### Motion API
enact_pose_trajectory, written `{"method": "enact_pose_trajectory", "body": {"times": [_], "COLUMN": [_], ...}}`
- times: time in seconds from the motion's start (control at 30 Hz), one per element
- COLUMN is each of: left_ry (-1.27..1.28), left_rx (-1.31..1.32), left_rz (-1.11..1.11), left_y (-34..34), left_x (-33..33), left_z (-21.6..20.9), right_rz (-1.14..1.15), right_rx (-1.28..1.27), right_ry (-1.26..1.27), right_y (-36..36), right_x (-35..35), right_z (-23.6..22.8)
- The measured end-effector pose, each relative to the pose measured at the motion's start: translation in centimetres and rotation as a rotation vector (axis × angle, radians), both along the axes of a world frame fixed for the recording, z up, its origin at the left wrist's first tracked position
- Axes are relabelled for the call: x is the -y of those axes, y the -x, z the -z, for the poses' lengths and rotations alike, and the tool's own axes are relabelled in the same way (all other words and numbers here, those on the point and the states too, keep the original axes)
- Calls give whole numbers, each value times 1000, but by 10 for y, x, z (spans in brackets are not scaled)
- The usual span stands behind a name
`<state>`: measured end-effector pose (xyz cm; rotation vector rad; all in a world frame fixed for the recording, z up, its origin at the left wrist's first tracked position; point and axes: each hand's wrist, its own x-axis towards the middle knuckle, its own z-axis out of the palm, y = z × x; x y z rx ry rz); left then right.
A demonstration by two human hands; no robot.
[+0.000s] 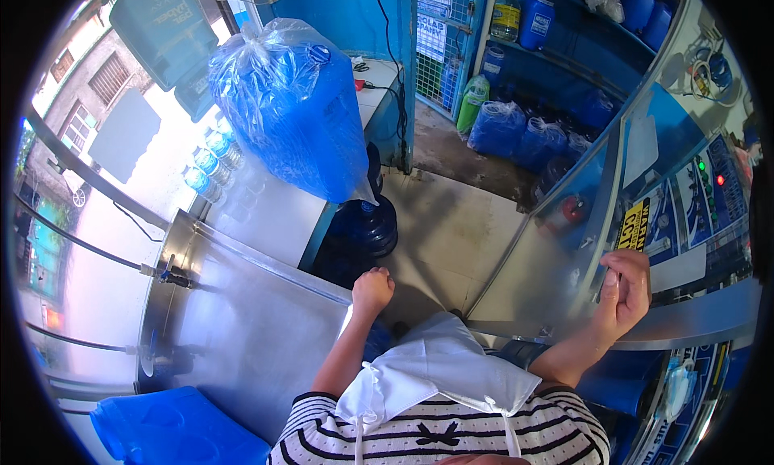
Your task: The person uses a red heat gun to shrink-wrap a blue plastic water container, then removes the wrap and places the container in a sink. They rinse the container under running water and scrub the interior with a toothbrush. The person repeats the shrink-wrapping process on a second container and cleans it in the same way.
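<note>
My left hand (pixel 373 290) is closed in a fist in front of my body, beside the metal counter's edge, and nothing shows in it. To the right, the fingers of my right hand (pixel 626 291) curl round the metal handle (pixel 657 248) of a glass door (pixel 556 243). A black and yellow sticker (pixel 634 223) is on the glass just above that hand. Ahead on the left, a large blue container in a clear plastic bag (pixel 290 110), tied at the top, stands on a white counter (pixel 278 223). A dark blue round water jug (pixel 364 227) is on the floor below it.
A steel counter (pixel 250 312) with taps (pixel 173 273) lies at my left, with a blue container (pixel 181 429) at its near end. Several small bottles (pixel 211 162) stand by the window. Beyond the doorway are shelves and bagged blue containers (pixel 496 129). A lit control panel (pixel 709 183) is at right.
</note>
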<state>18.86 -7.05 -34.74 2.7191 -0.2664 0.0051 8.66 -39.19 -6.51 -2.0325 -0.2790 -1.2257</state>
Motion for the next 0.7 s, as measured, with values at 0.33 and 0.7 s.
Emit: {"method": "enact_pose_trajectory", "body": {"times": [0.33,0.7], "left_ry": [-3,30], "left_rx": [8,-2], "left_rz": [10,-9], "left_y": [0,-1], "left_x": [0,-1], "left_z": [0,1], "right_rz": [18,66], "right_rx": [-43,-68], "right_ry": [53,117], "right_y": [-4,-6], "right_x": [-4,-5], "right_z": [-3,-5]}}
